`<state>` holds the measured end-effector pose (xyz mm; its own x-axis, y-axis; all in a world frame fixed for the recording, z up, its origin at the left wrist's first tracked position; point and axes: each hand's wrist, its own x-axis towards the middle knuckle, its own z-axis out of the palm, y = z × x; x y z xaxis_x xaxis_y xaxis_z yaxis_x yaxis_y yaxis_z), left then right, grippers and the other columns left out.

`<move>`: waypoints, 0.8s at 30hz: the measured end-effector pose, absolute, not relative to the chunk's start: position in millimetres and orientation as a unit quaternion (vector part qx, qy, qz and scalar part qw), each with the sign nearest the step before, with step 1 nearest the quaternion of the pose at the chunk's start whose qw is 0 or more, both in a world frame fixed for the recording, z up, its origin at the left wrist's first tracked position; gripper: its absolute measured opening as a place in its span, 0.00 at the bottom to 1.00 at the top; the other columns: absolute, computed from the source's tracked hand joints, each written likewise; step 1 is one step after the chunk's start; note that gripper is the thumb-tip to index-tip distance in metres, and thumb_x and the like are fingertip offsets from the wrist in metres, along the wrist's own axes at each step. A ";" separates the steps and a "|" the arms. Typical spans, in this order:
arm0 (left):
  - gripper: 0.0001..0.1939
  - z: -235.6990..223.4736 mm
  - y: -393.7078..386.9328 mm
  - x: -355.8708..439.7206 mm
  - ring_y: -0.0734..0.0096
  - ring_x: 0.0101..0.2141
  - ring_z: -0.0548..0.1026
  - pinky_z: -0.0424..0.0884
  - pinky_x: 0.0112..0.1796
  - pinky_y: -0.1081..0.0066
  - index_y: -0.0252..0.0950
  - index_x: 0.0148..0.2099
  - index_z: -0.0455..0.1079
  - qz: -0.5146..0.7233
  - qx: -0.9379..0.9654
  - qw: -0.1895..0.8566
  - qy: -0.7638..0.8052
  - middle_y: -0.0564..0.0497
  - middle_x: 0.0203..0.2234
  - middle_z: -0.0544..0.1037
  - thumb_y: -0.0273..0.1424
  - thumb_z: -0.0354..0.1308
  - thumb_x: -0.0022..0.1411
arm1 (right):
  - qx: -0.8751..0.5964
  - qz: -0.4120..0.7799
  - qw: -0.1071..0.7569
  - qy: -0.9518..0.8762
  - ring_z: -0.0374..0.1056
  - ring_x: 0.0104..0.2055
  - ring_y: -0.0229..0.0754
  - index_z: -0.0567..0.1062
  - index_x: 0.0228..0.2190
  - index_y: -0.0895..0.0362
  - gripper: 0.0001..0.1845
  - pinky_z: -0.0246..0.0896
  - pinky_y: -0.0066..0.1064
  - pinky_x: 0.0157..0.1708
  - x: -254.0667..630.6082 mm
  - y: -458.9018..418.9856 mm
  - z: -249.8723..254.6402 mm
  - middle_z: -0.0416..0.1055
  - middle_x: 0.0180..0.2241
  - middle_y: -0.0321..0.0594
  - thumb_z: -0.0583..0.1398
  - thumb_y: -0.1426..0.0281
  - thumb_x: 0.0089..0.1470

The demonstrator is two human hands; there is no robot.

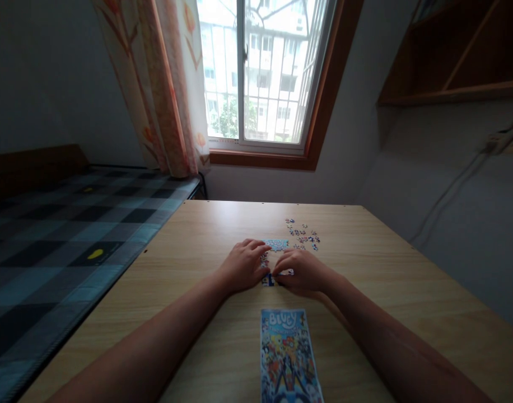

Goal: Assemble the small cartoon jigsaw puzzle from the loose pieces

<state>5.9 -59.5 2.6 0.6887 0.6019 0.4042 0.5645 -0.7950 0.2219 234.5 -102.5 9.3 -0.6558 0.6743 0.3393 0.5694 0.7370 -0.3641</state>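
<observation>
Table (189, 235): wooden, before a window (267, 84).
Puzzle (276, 244): part-joined, between the hands; best steadied flat, seams pressed gently.
Left hand (248, 265): palm down, loosely spread at its left edge, gripping nothing visible.
Right hand (299, 270): fingers curled thumbward; can't tell whether a piece is held.

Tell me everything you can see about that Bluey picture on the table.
The Bluey picture is a tall rectangle, apparently paper or card, lying on the wood-look table, closer to the viewer than the left hand and right hand. Pale lettering stands on blue at its far end; below it crowd small colourful figures, too blurred to tell apart. Its near end runs out of view. Neither hand touches it.
</observation>
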 end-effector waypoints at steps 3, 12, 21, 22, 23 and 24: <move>0.25 2.6 -59.4 6.0 0.50 0.54 0.72 0.69 0.55 0.51 0.41 0.58 0.73 0.241 0.917 0.039 0.315 0.43 0.54 0.77 0.35 0.65 0.57 | -0.345 0.117 0.241 -0.900 0.74 0.39 0.43 0.85 0.33 0.48 0.08 0.66 0.35 0.44 233.5 -104.9 9.0 0.82 0.35 0.36 0.65 0.72 0.56; 0.23 6.7 -62.2 7.3 0.51 0.55 0.72 0.68 0.56 0.51 0.38 0.58 0.72 0.220 0.920 0.040 0.322 0.42 0.54 0.76 0.36 0.61 0.61 | -0.340 0.152 0.314 -0.873 0.74 0.36 0.41 0.83 0.32 0.53 0.07 0.66 0.32 0.41 240.1 -101.6 11.0 0.80 0.34 0.38 0.63 0.73 0.56; 0.30 9.0 -63.3 7.4 0.51 0.58 0.69 0.66 0.59 0.52 0.39 0.61 0.70 0.178 0.924 0.032 0.336 0.42 0.58 0.74 0.44 0.64 0.58 | -0.445 -0.011 0.419 -0.791 0.65 0.26 0.38 0.71 0.18 0.55 0.21 0.56 0.30 0.31 254.6 -94.4 4.6 0.69 0.21 0.38 0.58 0.66 0.63; 0.30 8.5 -62.9 7.5 0.51 0.58 0.69 0.65 0.59 0.52 0.40 0.61 0.70 0.179 0.924 0.033 0.337 0.42 0.58 0.74 0.44 0.64 0.58 | -0.453 -0.020 0.431 -0.780 0.64 0.26 0.39 0.71 0.18 0.55 0.22 0.56 0.31 0.30 256.0 -94.1 4.7 0.68 0.21 0.37 0.57 0.66 0.64; 0.30 8.2 -62.6 7.6 0.51 0.58 0.69 0.65 0.59 0.52 0.40 0.61 0.70 0.179 0.923 0.034 0.338 0.43 0.58 0.74 0.44 0.64 0.58 | -0.456 -0.022 0.440 -0.773 0.64 0.26 0.39 0.71 0.18 0.55 0.22 0.56 0.31 0.30 257.1 -93.9 5.0 0.68 0.21 0.38 0.57 0.66 0.64; 0.30 8.0 -62.4 7.9 0.51 0.58 0.69 0.65 0.59 0.52 0.41 0.60 0.70 0.179 0.923 0.036 0.340 0.43 0.58 0.74 0.43 0.64 0.58 | -0.454 -0.019 0.444 -0.773 0.64 0.26 0.39 0.71 0.19 0.55 0.22 0.56 0.31 0.30 257.8 -93.9 5.3 0.68 0.21 0.38 0.57 0.65 0.64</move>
<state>7.9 -62.4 8.0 0.7046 0.6399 0.3067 0.6142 -0.7664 0.1880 257.8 -93.9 5.3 -0.1943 0.6842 0.7029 0.7176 0.5877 -0.3737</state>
